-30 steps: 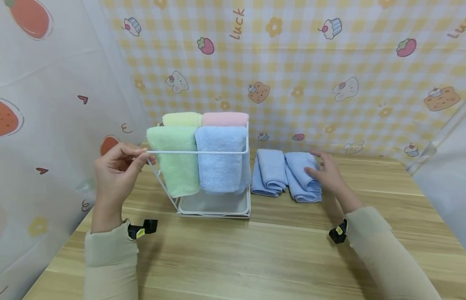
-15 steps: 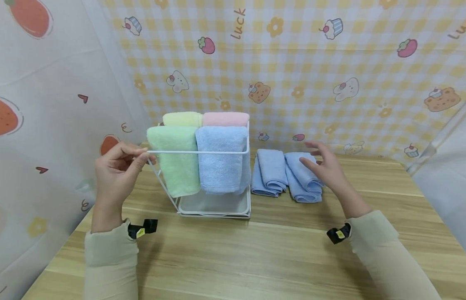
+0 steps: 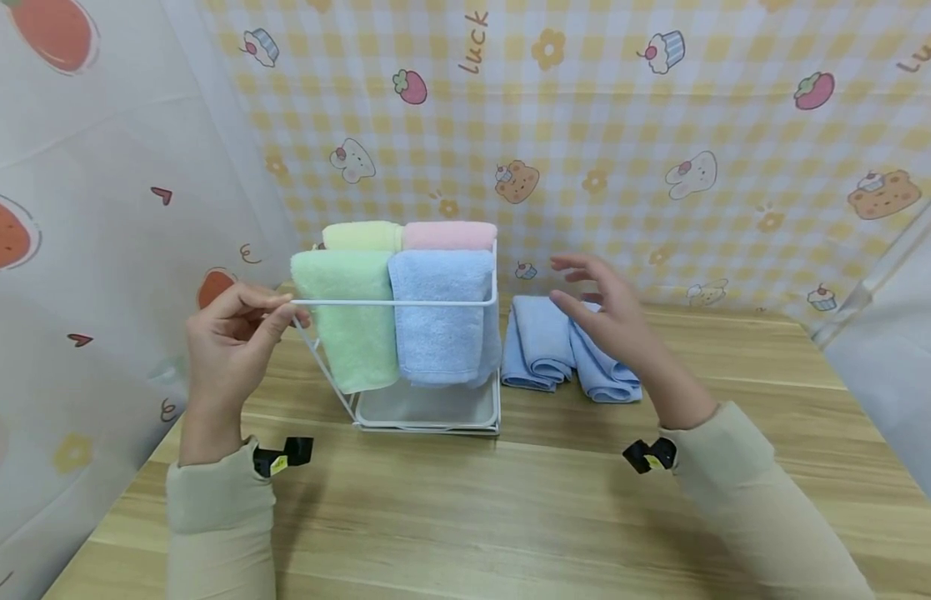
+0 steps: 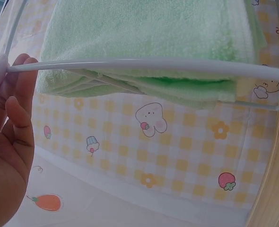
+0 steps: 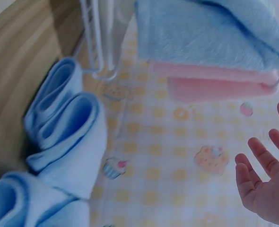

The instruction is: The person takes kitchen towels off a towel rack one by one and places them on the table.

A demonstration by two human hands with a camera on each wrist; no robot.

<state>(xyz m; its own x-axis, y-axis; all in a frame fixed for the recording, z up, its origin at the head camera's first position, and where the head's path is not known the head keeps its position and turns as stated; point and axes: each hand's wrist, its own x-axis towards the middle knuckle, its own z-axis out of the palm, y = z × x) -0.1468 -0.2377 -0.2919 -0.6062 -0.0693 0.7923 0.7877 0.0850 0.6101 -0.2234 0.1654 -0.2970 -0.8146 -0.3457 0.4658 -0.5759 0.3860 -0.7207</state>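
Observation:
A white wire rack (image 3: 375,302) stands upright on the table, with towels draped over its bars. Its front bar crosses before a green towel (image 3: 354,342) and a blue towel (image 3: 441,346); a yellow towel (image 3: 362,236) and a pink towel (image 3: 448,235) hang behind. My left hand (image 3: 232,350) pinches the front bar's left corner between thumb and fingers, also plain in the left wrist view. My right hand (image 3: 611,312) hovers with spread fingers, holding nothing, above two folded blue cloths. The left cloth (image 3: 540,337) shows fully; the right cloth (image 3: 608,383) is partly hidden by the hand.
A white tray (image 3: 427,408) forms the rack's base. The wooden table (image 3: 465,508) extends forward and to the right. Behind it hangs a yellow checked curtain (image 3: 600,108), and a white printed curtain (image 3: 120,250) borders the left side.
My right hand has lifted off the right folded cloth and moved up and left, toward the rack. The left hand has stayed on the bar's corner.

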